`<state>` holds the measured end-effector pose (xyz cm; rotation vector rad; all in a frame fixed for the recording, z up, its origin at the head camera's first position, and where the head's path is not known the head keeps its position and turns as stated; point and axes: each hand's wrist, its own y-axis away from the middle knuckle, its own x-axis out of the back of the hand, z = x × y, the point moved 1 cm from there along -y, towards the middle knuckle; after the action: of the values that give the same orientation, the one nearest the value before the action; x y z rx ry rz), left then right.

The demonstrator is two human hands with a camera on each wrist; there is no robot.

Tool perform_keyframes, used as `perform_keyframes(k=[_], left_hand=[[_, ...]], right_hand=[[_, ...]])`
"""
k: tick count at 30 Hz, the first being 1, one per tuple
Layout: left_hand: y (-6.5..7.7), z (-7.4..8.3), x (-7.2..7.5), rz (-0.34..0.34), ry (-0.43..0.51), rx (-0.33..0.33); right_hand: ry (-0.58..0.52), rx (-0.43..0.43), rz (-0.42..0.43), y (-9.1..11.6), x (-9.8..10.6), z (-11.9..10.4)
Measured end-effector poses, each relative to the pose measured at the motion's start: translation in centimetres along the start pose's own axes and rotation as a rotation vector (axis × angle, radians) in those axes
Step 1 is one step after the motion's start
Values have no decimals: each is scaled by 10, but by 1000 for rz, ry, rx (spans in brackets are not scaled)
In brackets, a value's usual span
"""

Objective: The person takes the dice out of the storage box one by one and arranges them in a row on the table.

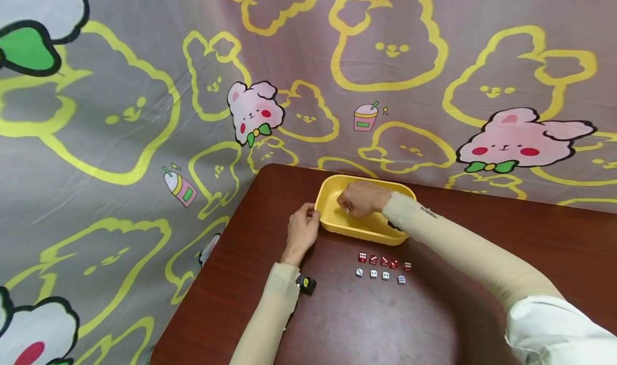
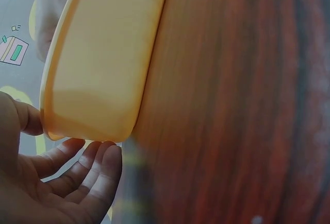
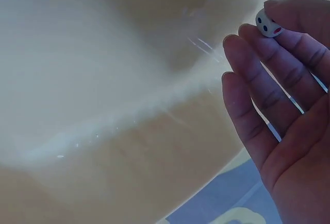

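A yellow plastic tub [image 1: 359,235] stands near the far edge of the table. At its left end, my left hand [image 1: 302,227] grips the corner; the left wrist view shows the thumb at the rim and the fingertips against the outer wall [image 2: 95,80]. Inside the tub reaches my right hand [image 1: 365,198]. Its thumb and finger pinch a white die [image 3: 268,24] with dark and red dots, while the other fingers [image 3: 247,116] stretch out loosely over the tub's inside. Most of the tub's floor is hidden behind this hand and arm.
In front of the tub lie a row of red dice [image 1: 384,261] and, nearer me, a row of white dice [image 1: 385,275]. The brown tabletop [image 1: 356,322] ends at a patterned curtain [image 1: 308,60] behind and to the left. A dark wrist device [image 1: 307,284] sits at my left sleeve.
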<state>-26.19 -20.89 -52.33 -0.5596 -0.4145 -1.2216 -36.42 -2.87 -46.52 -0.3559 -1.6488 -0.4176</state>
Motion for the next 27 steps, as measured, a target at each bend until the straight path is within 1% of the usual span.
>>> perform_keyframes(k=[8, 16, 22, 27], left_hand=[[-2, 1, 2, 6, -2, -4], [-4, 1, 3, 1, 16, -19], [-3, 2, 2, -3, 25, -17], [1, 0, 1, -10, 21, -3]], right_hand=[[31, -3, 35, 2, 7, 2], [39, -5, 62, 8, 16, 2], [29, -12, 99, 16, 20, 0], [19, -17, 107, 24, 20, -3]])
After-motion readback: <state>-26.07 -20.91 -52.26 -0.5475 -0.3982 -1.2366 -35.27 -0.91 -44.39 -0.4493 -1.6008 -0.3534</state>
